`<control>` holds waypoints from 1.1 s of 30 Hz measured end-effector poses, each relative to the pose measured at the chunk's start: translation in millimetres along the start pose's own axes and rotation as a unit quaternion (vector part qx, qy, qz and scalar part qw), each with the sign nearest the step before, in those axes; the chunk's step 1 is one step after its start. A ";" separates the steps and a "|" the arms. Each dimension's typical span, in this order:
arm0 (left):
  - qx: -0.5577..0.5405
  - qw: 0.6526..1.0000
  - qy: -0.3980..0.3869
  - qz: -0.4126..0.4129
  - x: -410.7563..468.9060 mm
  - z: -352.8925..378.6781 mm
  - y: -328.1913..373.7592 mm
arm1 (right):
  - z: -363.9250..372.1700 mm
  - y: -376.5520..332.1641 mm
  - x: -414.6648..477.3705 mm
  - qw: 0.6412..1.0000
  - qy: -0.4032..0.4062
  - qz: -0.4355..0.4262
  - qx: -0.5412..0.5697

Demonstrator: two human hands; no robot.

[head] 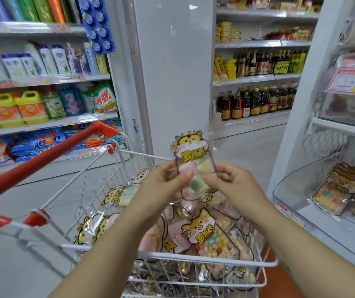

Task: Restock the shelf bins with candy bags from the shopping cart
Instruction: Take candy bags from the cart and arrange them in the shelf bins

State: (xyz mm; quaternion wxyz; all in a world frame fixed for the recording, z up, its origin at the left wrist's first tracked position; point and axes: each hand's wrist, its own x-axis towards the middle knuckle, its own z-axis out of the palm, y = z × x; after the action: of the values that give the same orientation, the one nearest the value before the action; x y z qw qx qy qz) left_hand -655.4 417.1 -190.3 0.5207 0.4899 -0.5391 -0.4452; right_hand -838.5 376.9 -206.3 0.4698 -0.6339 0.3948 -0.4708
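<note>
In a shop aisle, the left hand [168, 179] and right hand [230, 179] pinch a clear cat-printed candy bag [190, 160] above the white wire cart [204, 258]. The clear shelf bin [290, 183] holds few; many bags remain carted.

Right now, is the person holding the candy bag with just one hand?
No, the left hand and right hand both pinch the candy bag.
</note>
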 end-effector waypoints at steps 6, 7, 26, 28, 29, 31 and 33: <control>0.052 0.988 0.135 0.044 4.2 -0.7 -18.9 | -41.7 37.9 10.9 0.950 -0.013 0.048 -0.308; 0.034 0.986 0.156 0.038 4.2 -2.4 -18.4 | -42.2 41.1 10.8 0.920 -0.061 0.058 -0.382; -0.106 0.988 0.091 -0.062 -10.1 10.5 -14.6 | 36.4 -6.1 5.9 0.955 -0.005 -0.053 -0.292; -0.056 0.995 0.080 -0.025 -16.2 9.2 -10.3 | 51.5 -12.2 4.3 0.964 -0.073 -0.032 -0.253; -0.037 0.995 0.087 -0.014 -17.5 4.4 -9.0 | 54.9 -14.0 5.6 0.971 -0.099 -0.016 -0.216; -0.034 0.994 0.105 -0.002 -19.7 -7.0 -6.6 | 57.5 -17.2 9.7 0.979 -0.136 0.011 -0.150; -0.037 0.992 0.124 -0.002 -23.9 -16.4 -6.0 | 60.0 -20.5 11.4 0.982 -0.148 0.006 -0.119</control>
State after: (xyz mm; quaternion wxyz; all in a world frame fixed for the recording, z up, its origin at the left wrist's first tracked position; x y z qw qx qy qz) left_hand -639.2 440.5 -198.2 0.6003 0.5234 -0.4523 -0.4014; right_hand -776.4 384.6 -190.8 0.4468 -0.7459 0.3776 -0.3185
